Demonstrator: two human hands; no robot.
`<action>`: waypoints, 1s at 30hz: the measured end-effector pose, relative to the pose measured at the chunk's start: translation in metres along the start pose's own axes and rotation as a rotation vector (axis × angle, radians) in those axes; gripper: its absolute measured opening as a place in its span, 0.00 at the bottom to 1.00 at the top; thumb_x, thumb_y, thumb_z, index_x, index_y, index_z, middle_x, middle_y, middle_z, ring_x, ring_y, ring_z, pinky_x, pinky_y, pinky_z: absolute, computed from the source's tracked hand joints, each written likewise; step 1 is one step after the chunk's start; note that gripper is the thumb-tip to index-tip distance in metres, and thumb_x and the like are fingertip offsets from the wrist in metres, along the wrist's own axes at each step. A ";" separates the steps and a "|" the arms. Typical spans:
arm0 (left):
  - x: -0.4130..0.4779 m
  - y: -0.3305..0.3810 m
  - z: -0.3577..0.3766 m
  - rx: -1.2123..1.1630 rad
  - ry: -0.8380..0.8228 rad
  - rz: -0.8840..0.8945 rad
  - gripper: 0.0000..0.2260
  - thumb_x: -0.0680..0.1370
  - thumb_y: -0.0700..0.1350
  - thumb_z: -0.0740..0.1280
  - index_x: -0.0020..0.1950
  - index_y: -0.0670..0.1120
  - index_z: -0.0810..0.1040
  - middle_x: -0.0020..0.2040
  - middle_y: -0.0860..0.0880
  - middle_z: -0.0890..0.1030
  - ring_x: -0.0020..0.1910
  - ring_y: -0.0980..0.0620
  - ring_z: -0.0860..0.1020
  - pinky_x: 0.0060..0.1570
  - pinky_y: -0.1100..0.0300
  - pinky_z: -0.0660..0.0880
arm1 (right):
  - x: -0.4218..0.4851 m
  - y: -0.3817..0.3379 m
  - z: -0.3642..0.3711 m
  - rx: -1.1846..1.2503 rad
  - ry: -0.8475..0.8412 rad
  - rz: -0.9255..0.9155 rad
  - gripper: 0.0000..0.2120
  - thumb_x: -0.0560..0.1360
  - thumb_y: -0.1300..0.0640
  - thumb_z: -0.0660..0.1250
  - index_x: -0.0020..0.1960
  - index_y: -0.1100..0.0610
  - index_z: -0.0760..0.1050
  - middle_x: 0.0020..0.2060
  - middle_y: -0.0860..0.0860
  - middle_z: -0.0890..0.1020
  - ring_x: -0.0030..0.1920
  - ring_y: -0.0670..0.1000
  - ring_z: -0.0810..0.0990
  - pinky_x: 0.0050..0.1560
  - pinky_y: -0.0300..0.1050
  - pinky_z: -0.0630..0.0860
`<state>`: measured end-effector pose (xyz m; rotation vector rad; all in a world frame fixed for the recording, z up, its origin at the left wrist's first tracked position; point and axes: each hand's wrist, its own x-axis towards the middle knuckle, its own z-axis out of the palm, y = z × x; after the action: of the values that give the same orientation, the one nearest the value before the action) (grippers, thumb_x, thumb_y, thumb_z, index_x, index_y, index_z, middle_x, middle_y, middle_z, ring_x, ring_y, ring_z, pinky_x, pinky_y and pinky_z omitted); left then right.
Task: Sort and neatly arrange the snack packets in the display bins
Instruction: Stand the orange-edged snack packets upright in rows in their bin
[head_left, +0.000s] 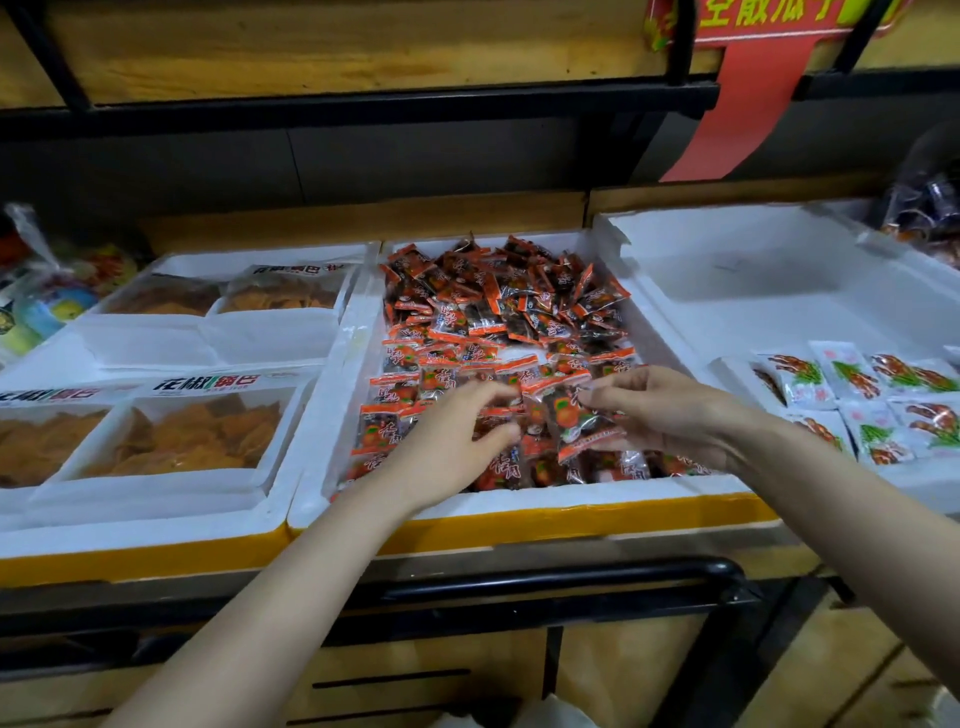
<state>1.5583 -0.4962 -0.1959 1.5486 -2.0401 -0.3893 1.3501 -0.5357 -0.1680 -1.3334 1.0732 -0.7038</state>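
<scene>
Straightening is under way in the middle bin (519, 506), full of orange snack packets (498, 312). The left hand (457, 441) curls its grip over near-row packets while the right hand (670, 415) pinches one (narrow grip). Next, probably, each gets laid flat in line.

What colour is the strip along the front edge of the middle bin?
Yellow. The strip runs under the white middle bin; head view shows it best.

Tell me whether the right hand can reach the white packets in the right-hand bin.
Probably yes. The right hand pinches an orange packet over the middle bin; the white packets lie uncovered in the next bin to its right, with only a low foam wall between.
</scene>
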 end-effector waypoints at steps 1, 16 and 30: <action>-0.001 -0.006 0.002 0.071 -0.076 -0.011 0.19 0.80 0.50 0.63 0.71 0.51 0.70 0.70 0.53 0.71 0.69 0.54 0.66 0.70 0.55 0.63 | 0.002 0.004 0.000 -0.058 0.031 -0.005 0.09 0.76 0.60 0.66 0.52 0.65 0.76 0.37 0.54 0.83 0.32 0.44 0.80 0.37 0.38 0.81; 0.006 -0.017 0.004 0.150 -0.316 -0.066 0.23 0.77 0.50 0.69 0.72 0.51 0.70 0.70 0.51 0.70 0.69 0.51 0.66 0.71 0.53 0.62 | 0.020 0.021 0.015 -1.116 -0.076 -0.202 0.22 0.80 0.51 0.60 0.73 0.52 0.64 0.69 0.53 0.69 0.67 0.54 0.69 0.67 0.48 0.67; -0.002 -0.014 0.005 0.244 -0.240 0.003 0.18 0.82 0.52 0.58 0.72 0.53 0.68 0.65 0.55 0.71 0.66 0.57 0.68 0.66 0.60 0.65 | 0.020 0.022 0.003 -1.192 -0.070 -0.650 0.13 0.78 0.48 0.62 0.60 0.47 0.77 0.56 0.41 0.80 0.55 0.40 0.76 0.57 0.37 0.72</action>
<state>1.5669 -0.4991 -0.2080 1.7101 -2.3472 -0.3497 1.3567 -0.5491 -0.1939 -2.7861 1.0061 -0.4292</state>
